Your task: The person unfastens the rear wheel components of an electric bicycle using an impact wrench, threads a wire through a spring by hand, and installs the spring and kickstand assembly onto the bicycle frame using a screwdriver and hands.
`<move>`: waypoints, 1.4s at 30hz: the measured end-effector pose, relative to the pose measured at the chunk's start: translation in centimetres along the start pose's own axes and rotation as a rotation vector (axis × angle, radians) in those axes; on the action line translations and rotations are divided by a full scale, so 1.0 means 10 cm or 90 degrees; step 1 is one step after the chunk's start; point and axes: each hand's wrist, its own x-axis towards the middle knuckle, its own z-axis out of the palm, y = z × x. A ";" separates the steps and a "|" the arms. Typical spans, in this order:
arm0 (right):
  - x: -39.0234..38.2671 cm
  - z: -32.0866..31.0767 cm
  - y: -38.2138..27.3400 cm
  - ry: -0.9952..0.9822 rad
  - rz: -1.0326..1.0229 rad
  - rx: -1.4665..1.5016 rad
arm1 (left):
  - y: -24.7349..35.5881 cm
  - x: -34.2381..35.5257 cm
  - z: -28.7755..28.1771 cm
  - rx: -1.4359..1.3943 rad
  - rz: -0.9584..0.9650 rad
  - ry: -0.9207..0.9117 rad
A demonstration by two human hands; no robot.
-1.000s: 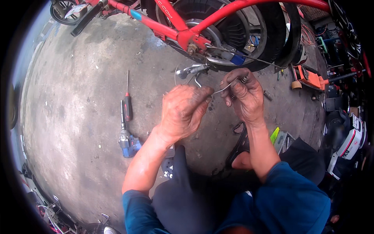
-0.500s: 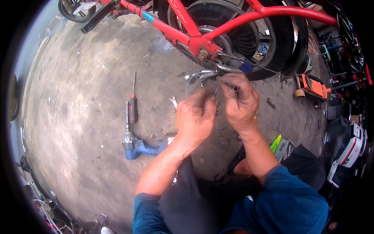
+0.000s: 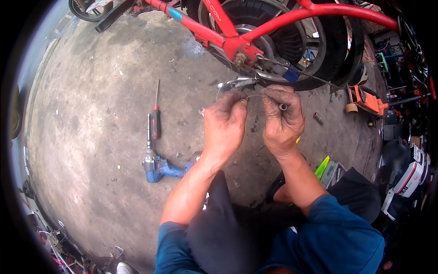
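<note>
- We see the left hand (image 3: 225, 122) pinching a thin wire (image 3: 254, 96) between thumb and fingers.
- We see the right hand (image 3: 283, 125) grasping the wire and a small metal cylinder (image 3: 283, 107).
- We locate the wire between both hands, near the red frame (image 3: 233, 45).

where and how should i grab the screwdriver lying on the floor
Take the screwdriver by its thick red-and-black handle, which is the near end; the thin shaft points away. Coming down from above and the right looks best: it lies flat, and the long nose of the blue power tool sits close along the handle's left.
</note>
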 end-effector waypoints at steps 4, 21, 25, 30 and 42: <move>0.03 0.05 0.20 0.055 0.113 0.058 | -0.04 -0.02 0.03 -0.094 -0.135 -0.028; 0.10 -0.30 0.27 0.089 0.703 0.770 | -0.29 -0.07 -0.31 0.104 0.238 -0.209; 0.07 -0.28 0.33 0.153 0.739 0.849 | -0.30 -0.09 -0.39 0.168 0.279 -0.266; 0.09 -0.25 0.31 0.129 0.742 0.853 | -0.25 -0.10 -0.35 0.161 0.291 -0.273; 0.02 -0.10 0.13 0.044 0.707 0.772 | -0.32 -0.11 -0.28 0.195 0.314 -0.193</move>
